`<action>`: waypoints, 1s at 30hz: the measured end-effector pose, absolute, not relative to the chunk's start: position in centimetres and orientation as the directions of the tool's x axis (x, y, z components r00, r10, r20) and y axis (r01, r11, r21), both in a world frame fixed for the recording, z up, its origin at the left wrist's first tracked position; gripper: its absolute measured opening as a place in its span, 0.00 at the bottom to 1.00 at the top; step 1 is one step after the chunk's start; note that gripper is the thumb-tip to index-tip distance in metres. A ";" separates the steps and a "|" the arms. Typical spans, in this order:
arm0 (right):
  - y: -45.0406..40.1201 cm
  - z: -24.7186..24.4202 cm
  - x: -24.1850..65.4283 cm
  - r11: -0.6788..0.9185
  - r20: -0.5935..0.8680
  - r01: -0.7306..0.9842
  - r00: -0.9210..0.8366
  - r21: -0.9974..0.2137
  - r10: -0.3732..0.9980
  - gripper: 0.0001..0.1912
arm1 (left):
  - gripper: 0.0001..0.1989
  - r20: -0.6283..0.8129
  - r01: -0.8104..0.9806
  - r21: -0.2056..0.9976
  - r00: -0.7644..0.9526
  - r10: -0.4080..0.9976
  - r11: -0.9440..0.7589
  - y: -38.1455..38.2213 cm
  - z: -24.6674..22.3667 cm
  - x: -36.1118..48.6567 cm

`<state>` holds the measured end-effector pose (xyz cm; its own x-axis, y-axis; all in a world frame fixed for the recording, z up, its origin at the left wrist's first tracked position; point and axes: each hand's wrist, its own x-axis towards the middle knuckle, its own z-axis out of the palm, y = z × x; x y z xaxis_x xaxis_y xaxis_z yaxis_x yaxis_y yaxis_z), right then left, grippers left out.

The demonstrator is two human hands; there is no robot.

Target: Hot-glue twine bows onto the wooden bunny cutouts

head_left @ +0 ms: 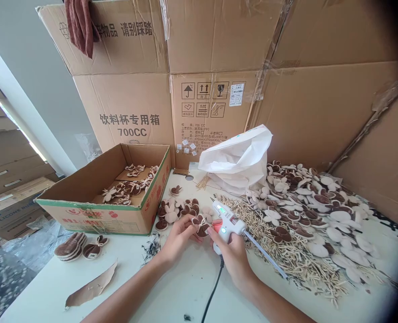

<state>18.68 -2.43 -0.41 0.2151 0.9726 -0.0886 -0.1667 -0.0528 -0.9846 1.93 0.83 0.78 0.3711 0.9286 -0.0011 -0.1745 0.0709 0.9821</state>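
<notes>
- Plainly, the two hands are close together over the white table (151, 287), with a small brown-and-cream piece (202, 229) between them.
- Its left side sits pinched in the fingertips of the left hand (180, 240); that hand carries it.
- The right hand (234, 253) is wrapped round the handle of a white glue gun (230, 220), its thumb reaching to the piece's right edge; whether it presses there, I can't tell from where I stand.
- What matters is how gun and piece lie: the gun is just right of the piece, its long axis slanting from the nozzle (214, 200), far and to the left, back to the glue stick (266, 255), near and to the right.
- So the nozzle points past the piece, beyond it, and not at it.
- The piece looks wider from side to side, tipping slightly down towards the right.
- Loose pieces (172, 211) lie just beyond the left hand; a heap of short cords (303, 251) spreads right of the gun.
</notes>
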 end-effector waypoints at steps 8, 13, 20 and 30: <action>-2.3 -0.5 18.4 -0.025 -0.065 -0.171 0.233 -0.985 0.970 0.28 | 0.15 0.015 -0.124 0.992 0.353 0.936 0.030 0.9 0.7 2.2; -2.4 -0.2 17.9 -0.036 -0.077 -0.147 0.284 -0.988 0.956 0.31 | 0.16 0.049 -0.149 0.989 0.366 0.929 0.006 1.1 0.4 2.3; -2.4 -0.5 18.1 -0.042 -0.082 -0.152 0.267 -0.987 0.960 0.31 | 0.18 0.098 -0.147 0.988 0.401 0.911 -0.042 1.2 -0.1 2.3; -2.5 -0.4 18.1 0.002 -0.034 -0.137 0.263 -0.991 0.964 0.32 | 0.16 0.118 -0.066 0.993 0.436 0.892 -0.099 1.1 0.0 2.0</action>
